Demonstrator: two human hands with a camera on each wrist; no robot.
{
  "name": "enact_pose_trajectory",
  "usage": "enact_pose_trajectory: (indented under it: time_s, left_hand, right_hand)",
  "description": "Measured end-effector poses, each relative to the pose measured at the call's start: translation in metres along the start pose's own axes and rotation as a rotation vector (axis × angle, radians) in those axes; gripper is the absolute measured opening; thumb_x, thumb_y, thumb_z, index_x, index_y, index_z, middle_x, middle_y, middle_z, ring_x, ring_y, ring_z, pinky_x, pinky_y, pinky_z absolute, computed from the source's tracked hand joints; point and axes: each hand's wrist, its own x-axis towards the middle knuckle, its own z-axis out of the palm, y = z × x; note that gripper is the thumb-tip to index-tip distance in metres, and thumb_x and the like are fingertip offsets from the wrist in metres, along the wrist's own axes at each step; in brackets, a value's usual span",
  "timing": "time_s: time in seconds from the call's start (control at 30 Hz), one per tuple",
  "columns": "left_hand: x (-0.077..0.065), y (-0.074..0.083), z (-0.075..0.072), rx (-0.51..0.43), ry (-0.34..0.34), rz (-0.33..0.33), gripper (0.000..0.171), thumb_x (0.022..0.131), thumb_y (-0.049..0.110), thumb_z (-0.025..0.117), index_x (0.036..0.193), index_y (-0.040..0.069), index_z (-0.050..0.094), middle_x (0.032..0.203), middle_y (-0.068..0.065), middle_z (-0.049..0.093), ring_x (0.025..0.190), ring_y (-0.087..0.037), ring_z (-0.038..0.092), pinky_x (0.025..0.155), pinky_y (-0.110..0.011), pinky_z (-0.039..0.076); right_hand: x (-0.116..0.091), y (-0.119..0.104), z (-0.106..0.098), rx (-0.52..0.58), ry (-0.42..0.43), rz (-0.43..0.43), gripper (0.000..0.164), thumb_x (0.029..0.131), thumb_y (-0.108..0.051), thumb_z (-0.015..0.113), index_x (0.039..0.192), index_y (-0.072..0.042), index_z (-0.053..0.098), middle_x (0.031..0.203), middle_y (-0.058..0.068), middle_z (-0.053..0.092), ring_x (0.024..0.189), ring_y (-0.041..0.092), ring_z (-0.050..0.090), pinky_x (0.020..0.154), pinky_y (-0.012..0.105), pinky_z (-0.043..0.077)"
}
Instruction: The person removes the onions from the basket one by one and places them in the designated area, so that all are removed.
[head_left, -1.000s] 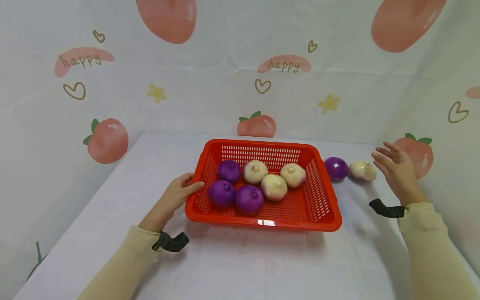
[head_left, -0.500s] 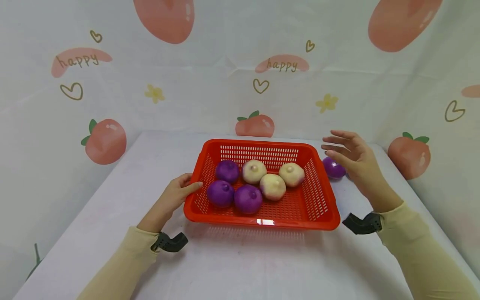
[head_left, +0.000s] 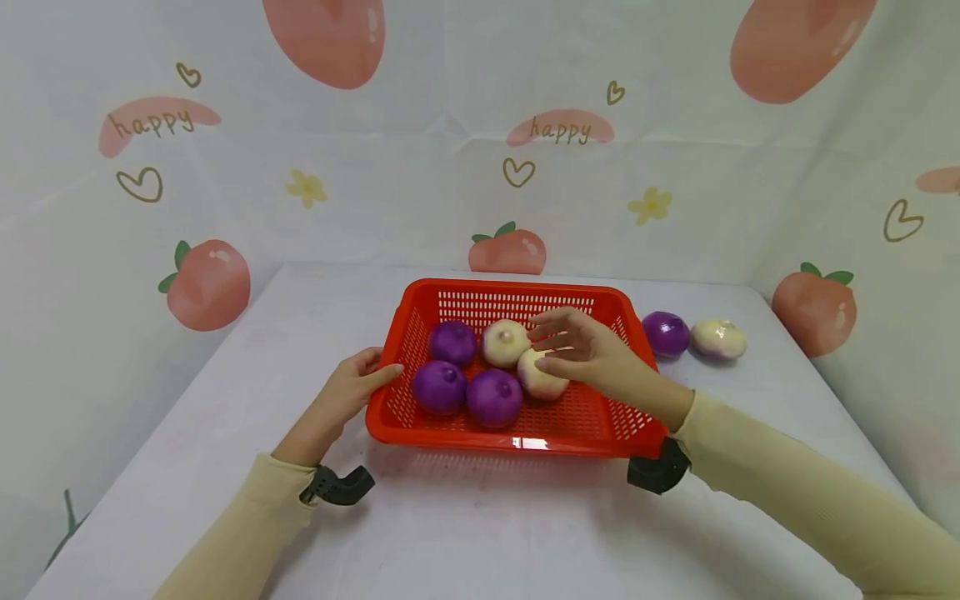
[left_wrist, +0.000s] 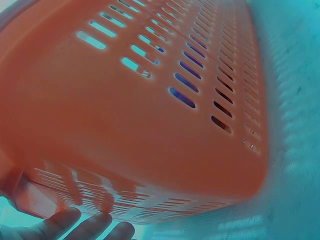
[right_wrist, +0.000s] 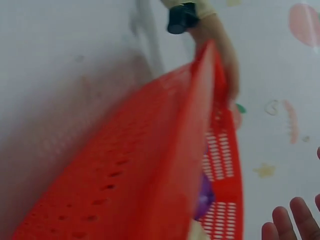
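Observation:
A red perforated plastic basket stands on the table in the head view. My left hand grips its left rim, thumb over the edge; in the left wrist view fingertips lie against the basket's outer side. Inside are three purple onions at the left and pale, purple-tinged onions beside them. Over the basket's right half hovers my right hand, fingers spread and holding nothing. It partly covers one pale onion; the area behind the palm is hidden.
Right of the basket, a purple onion and a pale onion lie side by side on the white-covered table. A printed cloth hangs close behind as a backdrop.
My right hand has swept left, from beside the loose pale onion, past the purple one, to above the basket. My left hand has stayed on the rim.

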Motion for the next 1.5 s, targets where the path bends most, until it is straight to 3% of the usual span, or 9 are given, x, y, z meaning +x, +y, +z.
enact_pose_trajectory:
  time_s: [0.13,0.37,0.53,1.0,1.27,1.5]
  left_hand:
    - [0.000,0.000,-0.001,0.003,0.000,0.002,0.050,0.098,0.032,0.056,0.133,-0.002,0.046,0.114,-0.020,0.065,0.089,-0.014,0.067,0.081,-0.023,0.054]
    - [0.001,-0.002,-0.001,-0.009,-0.004,0.006,0.050,0.097,0.031,0.056,0.132,-0.003,0.046,0.112,-0.019,0.065,0.088,-0.013,0.067,0.080,-0.022,0.054]
    - [0.002,-0.002,-0.001,-0.020,-0.007,0.011,0.050,0.097,0.031,0.056,0.132,-0.004,0.046,0.112,-0.019,0.065,0.088,-0.013,0.067,0.079,-0.021,0.055]
    - [0.001,-0.002,-0.001,-0.012,-0.007,0.013,0.049,0.098,0.030,0.055,0.132,-0.004,0.046,0.111,-0.018,0.065,0.088,-0.013,0.067,0.079,-0.021,0.054]
    - [0.001,-0.002,-0.001,-0.012,-0.007,0.014,0.048,0.098,0.030,0.055,0.131,-0.004,0.046,0.107,-0.015,0.066,0.086,-0.013,0.067,0.078,-0.021,0.054]
    - [0.002,-0.002,-0.001,-0.001,-0.002,0.008,0.049,0.097,0.031,0.056,0.131,-0.004,0.046,0.109,-0.016,0.066,0.087,-0.014,0.067,0.079,-0.022,0.055]
  right_hand:
    - [0.008,0.005,0.014,-0.011,-0.073,0.035,0.049,0.089,-0.011,0.069,0.132,-0.003,0.047,0.130,0.024,0.054,0.121,0.042,0.053,0.100,0.045,0.048]
    - [0.023,0.016,0.032,-0.056,-0.138,0.074,0.052,0.088,-0.012,0.070,0.132,0.002,0.044,0.133,0.024,0.053,0.124,0.041,0.051,0.104,0.052,0.043]
    - [0.032,0.021,0.041,-0.136,-0.165,0.108,0.056,0.086,-0.014,0.073,0.132,0.002,0.046,0.133,0.021,0.053,0.124,0.037,0.051,0.104,0.050,0.043]
    - [0.039,0.035,0.055,-0.255,-0.207,0.089,0.070,0.078,-0.010,0.080,0.138,0.001,0.044,0.143,0.018,0.048,0.134,0.033,0.043,0.110,0.046,0.037]
    - [0.037,0.034,0.060,-0.409,-0.194,0.172,0.072,0.075,-0.014,0.083,0.137,-0.007,0.049,0.137,0.009,0.053,0.125,0.027,0.051,0.107,0.045,0.041]
    - [0.034,0.034,0.062,-0.440,-0.285,0.207,0.065,0.076,-0.016,0.081,0.133,-0.009,0.052,0.129,0.007,0.058,0.116,0.021,0.055,0.102,0.040,0.045]
